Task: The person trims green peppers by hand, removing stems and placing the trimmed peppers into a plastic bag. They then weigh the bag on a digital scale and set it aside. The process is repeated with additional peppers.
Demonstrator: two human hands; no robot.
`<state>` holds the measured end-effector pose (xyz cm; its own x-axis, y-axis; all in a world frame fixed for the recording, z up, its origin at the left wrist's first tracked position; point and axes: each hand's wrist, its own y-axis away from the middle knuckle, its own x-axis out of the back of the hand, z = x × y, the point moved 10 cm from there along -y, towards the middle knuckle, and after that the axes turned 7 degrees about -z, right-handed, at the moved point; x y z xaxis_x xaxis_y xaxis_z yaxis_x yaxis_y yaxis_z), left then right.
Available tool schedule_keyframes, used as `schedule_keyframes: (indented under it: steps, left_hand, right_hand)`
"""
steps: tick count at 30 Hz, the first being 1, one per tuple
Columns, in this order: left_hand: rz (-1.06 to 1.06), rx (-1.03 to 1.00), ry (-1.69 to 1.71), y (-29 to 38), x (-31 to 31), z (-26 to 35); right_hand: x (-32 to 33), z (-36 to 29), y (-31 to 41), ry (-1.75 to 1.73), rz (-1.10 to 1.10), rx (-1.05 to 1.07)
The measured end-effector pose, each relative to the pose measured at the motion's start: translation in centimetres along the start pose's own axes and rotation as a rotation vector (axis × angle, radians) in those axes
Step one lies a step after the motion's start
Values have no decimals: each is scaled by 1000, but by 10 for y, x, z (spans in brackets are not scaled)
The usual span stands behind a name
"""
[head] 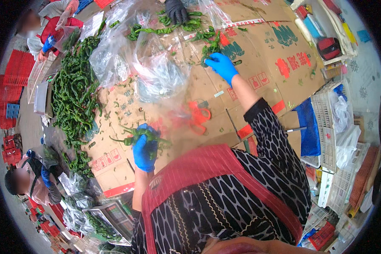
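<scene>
My left hand (145,150), in a blue glove, grips a small bunch of long green peppers (127,139) above the cardboard. My right hand (222,67), gloved in blue too, reaches out to the far right. Its fingertips are closed at a green pepper at the near end of a small pepper pile (212,46). Between my hands lie clear plastic bags (161,77) and red-handled scissors (200,117), whose blades are hidden under plastic. A large heap of green peppers (74,85) covers the left side of the cardboard sheet (184,152).
Opposite me, a co-worker's dark-gloved hand (176,12) rests on more peppers. Two other people stand at the left. Plastic crates (325,127) and a white bin (342,47) line the right side. A scale (112,219) with peppers stands lower left.
</scene>
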<state>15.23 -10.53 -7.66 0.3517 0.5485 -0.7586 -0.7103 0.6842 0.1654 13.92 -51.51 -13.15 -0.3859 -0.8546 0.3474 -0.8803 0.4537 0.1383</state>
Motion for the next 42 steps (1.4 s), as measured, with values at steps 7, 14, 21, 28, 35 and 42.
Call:
schedule_keyframes:
  steps: [7, 14, 21, 28, 35, 42]
  left_hand:
    - [-88, 46, -321, -13, -36, -11]
    - [-301, -189, -1033, -28, -125, 1]
    - [-4, -152, -245, -13, -48, 17]
    - [-108, -89, 34, -8, -33, 5]
    - [-170, 81, 47, -12, -35, -15]
    - [-186, 113, -204, -20, -74, -8]
  right_hand:
    - [-101, -77, 95, -889, -412, -161]
    - [-137, -123, 147, -611, -293, -112]
    - [-84, -100, 106, -66, -21, 221]
    - [7, 23, 8, 506, 119, -13]
    - [-80, -52, 86, -655, -342, -190]
    - [-125, -139, 140, -345, -575, 308]
